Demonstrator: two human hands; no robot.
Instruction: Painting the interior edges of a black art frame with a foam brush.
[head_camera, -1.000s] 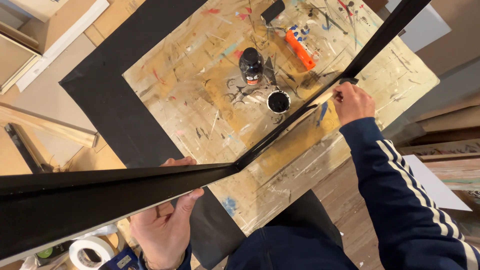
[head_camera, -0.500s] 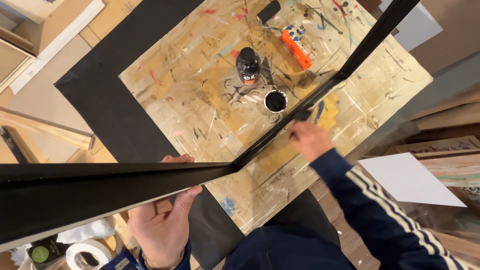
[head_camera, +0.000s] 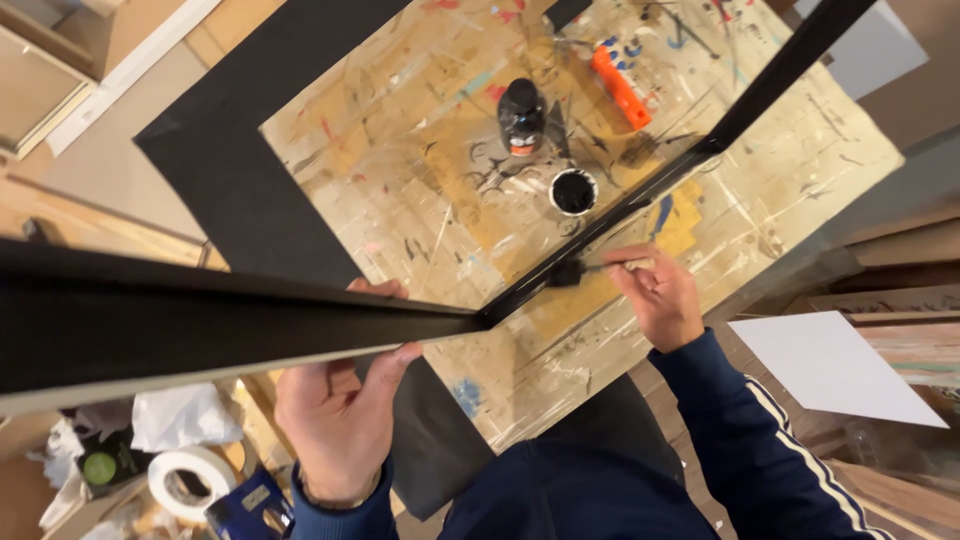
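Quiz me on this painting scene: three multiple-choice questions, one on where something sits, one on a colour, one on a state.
1. Where is the small paint cup?
A. on the floor
B. on the splattered board, beside the black bottle
C. in the left hand

2. What colour is the utility knife?
A. orange
B. green
C. white

3. What is the right hand doing?
A. resting empty
B. gripping tape
C. holding a brush against the black frame

Answers: 1 B, the cup stands next to the bottle; 2 A, its body is orange; 3 C, bristles meet the frame's edge, which the left hand steadies.
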